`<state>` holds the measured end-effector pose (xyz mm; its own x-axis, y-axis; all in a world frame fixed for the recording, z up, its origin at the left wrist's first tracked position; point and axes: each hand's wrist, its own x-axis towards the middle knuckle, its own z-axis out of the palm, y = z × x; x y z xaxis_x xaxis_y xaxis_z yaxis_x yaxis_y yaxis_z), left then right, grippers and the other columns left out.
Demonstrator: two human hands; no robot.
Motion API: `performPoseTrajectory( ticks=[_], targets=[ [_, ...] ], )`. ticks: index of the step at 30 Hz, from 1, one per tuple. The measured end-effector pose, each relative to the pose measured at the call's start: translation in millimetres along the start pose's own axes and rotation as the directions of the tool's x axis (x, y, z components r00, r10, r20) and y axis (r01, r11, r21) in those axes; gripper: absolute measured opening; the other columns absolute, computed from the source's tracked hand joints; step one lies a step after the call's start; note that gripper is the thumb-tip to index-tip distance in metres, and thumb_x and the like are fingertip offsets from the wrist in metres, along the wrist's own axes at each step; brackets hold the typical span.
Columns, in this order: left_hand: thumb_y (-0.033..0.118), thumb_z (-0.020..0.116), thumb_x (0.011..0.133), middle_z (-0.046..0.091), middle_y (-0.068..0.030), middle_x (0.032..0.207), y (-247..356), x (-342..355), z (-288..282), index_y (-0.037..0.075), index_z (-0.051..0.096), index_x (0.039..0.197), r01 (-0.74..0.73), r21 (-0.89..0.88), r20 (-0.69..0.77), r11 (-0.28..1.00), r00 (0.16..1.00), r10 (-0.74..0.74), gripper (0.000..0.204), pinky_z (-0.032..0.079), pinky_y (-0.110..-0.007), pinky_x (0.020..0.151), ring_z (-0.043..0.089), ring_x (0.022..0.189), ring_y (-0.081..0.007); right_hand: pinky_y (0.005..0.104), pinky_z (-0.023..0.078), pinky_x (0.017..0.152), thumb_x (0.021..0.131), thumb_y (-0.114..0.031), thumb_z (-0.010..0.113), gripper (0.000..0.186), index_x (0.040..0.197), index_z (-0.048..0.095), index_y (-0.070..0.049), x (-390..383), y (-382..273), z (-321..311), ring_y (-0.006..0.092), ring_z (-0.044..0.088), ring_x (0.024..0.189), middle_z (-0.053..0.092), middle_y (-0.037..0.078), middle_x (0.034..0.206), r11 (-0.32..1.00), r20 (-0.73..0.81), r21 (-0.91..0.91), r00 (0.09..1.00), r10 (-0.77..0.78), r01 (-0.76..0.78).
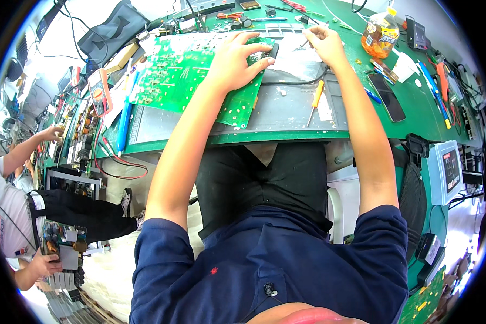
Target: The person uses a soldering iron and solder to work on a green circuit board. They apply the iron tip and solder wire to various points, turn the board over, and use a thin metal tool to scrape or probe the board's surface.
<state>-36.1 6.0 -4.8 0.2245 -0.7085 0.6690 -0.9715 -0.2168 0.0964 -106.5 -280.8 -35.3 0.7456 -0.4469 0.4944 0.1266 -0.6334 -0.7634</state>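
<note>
A large green circuit board [170, 81] lies over the grey work mat. My left hand [236, 63] rests on its right part with the fingers spread. The thumb and index fingertips touch or lie close to a dark block-shaped part [274, 51] at the board's edge. Right of the board, my right hand [326, 46] is closed in a pinch above a whitish sheet [294, 59]. Something thin and small shows at its fingertips, too unclear to name. A yellow-handled screwdriver [318, 94] lies on the mat, nearer to me than my right hand.
A black cable [297, 82] crosses the grey mat [167, 127]. Rightward are a phone [387, 97], a bottle with orange contents [380, 33] and a white cup [404, 67]. A multimeter [99, 89] and blue tool [125, 121] lie leftward. A co-worker [16, 210] handles electronics at far left.
</note>
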Motion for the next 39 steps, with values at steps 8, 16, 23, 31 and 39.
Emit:
performPoseTrajectory(
  ticks=[8, 16, 23, 31, 39],
  targets=[
    [0.042, 0.073, 0.091, 0.061, -0.0111, 0.137, 2.1, 0.2, -0.2, 0.019, 0.073, 0.121, 0.002, 0.003, -0.004, 1.0, 1.0, -0.002, 0.038, 0.043, -0.046, 0.109, 0.054, 0.129, -0.0346, 0.0241, 0.046, 0.064, 0.096, -0.029, 0.073, 0.028, 0.103, 0.072, -0.002, -0.3, 1.9, -2.8, 0.0069, 0.058, 0.071, 0.068, 0.0, 0.077, 1.0, 0.015, 0.002, 1.0, 0.001, -0.001],
    [0.049, 0.069, 0.093, 0.058, -0.0122, 0.143, -1.1, -3.8, 5.0, 0.024, 0.073, 0.127, -0.028, 0.119, -0.01, 0.993, 1.0, 0.03, 0.043, 0.04, -0.048, 0.111, 0.05, 0.134, -0.036, 0.0239, 0.046, 0.065, 0.096, -0.029, 0.073, 0.028, 0.104, 0.072, -0.002, -0.5, 1.4, -1.0, 0.0071, 0.06, 0.072, 0.069, 0.001, 0.078, 1.0, -0.017, -0.003, 1.0, -0.023, 0.023],
    [0.048, 0.07, 0.093, 0.058, -0.0113, 0.143, -1.3, -3.3, 4.6, 0.022, 0.078, 0.12, -0.023, 0.112, -0.002, 0.993, 1.0, 0.024, 0.038, 0.036, -0.047, 0.114, 0.048, 0.135, -0.0355, 0.0262, 0.049, 0.065, 0.091, -0.034, 0.076, 0.033, 0.104, 0.075, -0.004, 0.2, 2.7, -2.9, 0.0085, 0.062, 0.07, 0.072, 0.001, 0.078, 1.0, 0.004, 0.026, 1.0, 0.003, -0.003],
    [0.044, 0.075, 0.089, 0.061, -0.011, 0.14, -1.3, -0.7, 2.7, 0.019, 0.082, 0.108, -0.06, 0.055, -0.055, 0.997, 0.997, 0.063, 0.032, 0.039, -0.047, 0.112, 0.05, 0.134, -0.0366, 0.0264, 0.048, 0.064, 0.091, -0.034, 0.075, 0.031, 0.102, 0.075, -0.005, -0.1, 1.7, -2.1, 0.0079, 0.061, 0.068, 0.071, 0.0, 0.076, 1.0, -0.009, 0.012, 1.0, 0.0, 0.0],
    [0.046, 0.078, 0.085, 0.058, -0.012, 0.143, -2.2, 1.8, -2.1, 0.018, 0.081, 0.107, -0.084, 0.022, -0.083, 0.996, 0.993, 0.085, 0.036, 0.038, -0.048, 0.113, 0.049, 0.134, -0.0384, 0.0258, 0.047, 0.063, 0.091, -0.034, 0.075, 0.03, 0.101, 0.075, -0.005, 0.4, 2.0, -1.8, 0.0074, 0.06, 0.067, 0.07, 0.0, 0.075, 1.0, -0.002, 0.022, 1.0, -0.001, 0.001]
  ],
)
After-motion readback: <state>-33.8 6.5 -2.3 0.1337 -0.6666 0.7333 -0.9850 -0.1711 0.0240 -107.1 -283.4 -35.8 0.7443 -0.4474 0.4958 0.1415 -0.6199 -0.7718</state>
